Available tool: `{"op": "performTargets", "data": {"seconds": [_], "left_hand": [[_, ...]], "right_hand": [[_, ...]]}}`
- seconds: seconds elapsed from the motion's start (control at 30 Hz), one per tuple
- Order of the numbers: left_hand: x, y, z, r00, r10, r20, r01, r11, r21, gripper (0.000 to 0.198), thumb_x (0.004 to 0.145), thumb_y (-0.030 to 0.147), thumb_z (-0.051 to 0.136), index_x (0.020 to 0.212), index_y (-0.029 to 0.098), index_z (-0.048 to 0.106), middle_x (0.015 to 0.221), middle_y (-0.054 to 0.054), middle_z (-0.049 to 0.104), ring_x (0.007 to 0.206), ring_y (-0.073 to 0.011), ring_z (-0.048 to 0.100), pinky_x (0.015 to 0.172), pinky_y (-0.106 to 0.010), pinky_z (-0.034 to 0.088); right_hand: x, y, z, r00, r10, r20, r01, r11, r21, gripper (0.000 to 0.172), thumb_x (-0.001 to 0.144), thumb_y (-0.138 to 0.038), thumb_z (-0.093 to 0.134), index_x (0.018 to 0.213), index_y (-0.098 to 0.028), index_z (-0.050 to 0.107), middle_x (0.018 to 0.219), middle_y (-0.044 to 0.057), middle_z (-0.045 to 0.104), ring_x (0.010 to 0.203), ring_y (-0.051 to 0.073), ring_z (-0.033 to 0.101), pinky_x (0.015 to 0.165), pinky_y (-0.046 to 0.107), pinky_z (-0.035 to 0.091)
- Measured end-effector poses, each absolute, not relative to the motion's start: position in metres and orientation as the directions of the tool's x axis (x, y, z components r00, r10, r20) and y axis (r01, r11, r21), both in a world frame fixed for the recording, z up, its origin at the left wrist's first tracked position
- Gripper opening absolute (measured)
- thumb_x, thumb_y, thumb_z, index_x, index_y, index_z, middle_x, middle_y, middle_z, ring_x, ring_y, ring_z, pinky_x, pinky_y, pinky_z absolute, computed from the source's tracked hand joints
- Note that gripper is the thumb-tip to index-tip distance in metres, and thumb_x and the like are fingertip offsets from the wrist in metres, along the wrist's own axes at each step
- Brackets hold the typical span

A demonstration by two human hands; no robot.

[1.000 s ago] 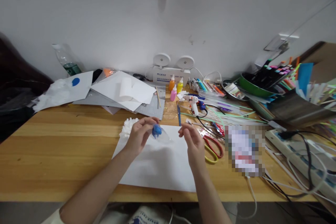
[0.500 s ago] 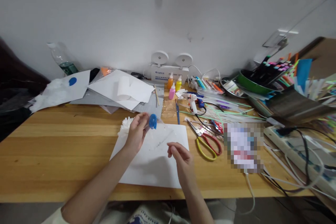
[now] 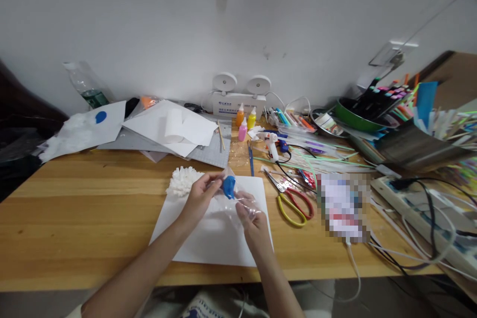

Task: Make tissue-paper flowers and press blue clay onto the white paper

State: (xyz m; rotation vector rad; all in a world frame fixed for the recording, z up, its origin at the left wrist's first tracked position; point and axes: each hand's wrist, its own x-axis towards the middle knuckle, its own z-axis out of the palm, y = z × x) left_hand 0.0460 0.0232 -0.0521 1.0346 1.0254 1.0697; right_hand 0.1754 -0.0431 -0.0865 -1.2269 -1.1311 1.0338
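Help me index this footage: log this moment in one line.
left hand: holds clear plastic; right hand: holds plastic too; blue lump: between hands; below: white paper; alongside: scissors

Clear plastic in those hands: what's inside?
A blue lump shows at the clear plastic; whether it's fully enclosed, I can't tell. The left hand covers part, hiding anything there.

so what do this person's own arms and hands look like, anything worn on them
The left hand and right hand are bare, with no gloves, rings or watch visible. Both forearms are uncovered. A pale sleeve edge shows on the left arm; the right sleeve is out of view.
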Motion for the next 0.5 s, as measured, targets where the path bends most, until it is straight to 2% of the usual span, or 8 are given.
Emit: {"op": "performTargets", "data": {"seconds": [0.17, 0.3, 0.4, 0.5], "left_hand": [[0.043, 0.020, -0.052, 0.255, 0.963, -0.092, -0.057, 0.110, 0.992, 0.017, 0.072, 0.030, 0.059, 0.080, 0.015, 0.062, 0.080, -0.003, 0.064, 0.078, -0.0142, 0.057, 0.074, -0.026, 0.043], [0.041, 0.019, -0.051, 0.339, 0.937, -0.083, 0.029, 0.078, 0.997, 0.019, 0.075, 0.032, 0.055, 0.074, 0.015, 0.063, 0.072, -0.001, 0.062, 0.072, -0.0127, 0.055, 0.070, -0.024, 0.042], [0.040, 0.019, -0.050, 0.292, 0.950, -0.105, 0.002, 0.109, 0.994, 0.019, 0.075, 0.033, 0.055, 0.076, 0.015, 0.062, 0.076, -0.002, 0.063, 0.075, -0.0136, 0.056, 0.071, -0.024, 0.042], [0.040, 0.021, -0.051, 0.245, 0.957, -0.156, -0.079, 0.180, 0.981, 0.022, 0.074, 0.034, 0.057, 0.086, 0.016, 0.060, 0.081, -0.002, 0.064, 0.076, -0.0142, 0.058, 0.069, -0.025, 0.044]], "right_hand": [[0.176, -0.041, -0.079, 0.171, 0.984, 0.040, -0.056, 0.050, -0.997, 0.037, 0.072, -0.029, 0.062, 0.108, -0.024, 0.060, 0.108, 0.006, 0.059, 0.100, 0.023, 0.052, 0.089, 0.038, 0.037], [0.176, -0.041, -0.078, 0.219, 0.975, 0.027, -0.067, 0.043, -0.997, 0.030, 0.076, -0.030, 0.058, 0.106, -0.024, 0.062, 0.105, 0.006, 0.062, 0.098, 0.023, 0.054, 0.088, 0.038, 0.037], [0.178, -0.040, -0.083, 0.228, 0.973, 0.038, -0.101, 0.063, -0.993, 0.027, 0.078, -0.028, 0.056, 0.104, -0.026, 0.062, 0.106, 0.004, 0.061, 0.100, 0.022, 0.053, 0.089, 0.037, 0.037], [0.179, -0.040, -0.088, 0.178, 0.982, 0.057, -0.089, 0.074, -0.993, 0.025, 0.077, -0.027, 0.057, 0.100, -0.025, 0.065, 0.107, 0.004, 0.060, 0.102, 0.022, 0.052, 0.089, 0.036, 0.038]]}}
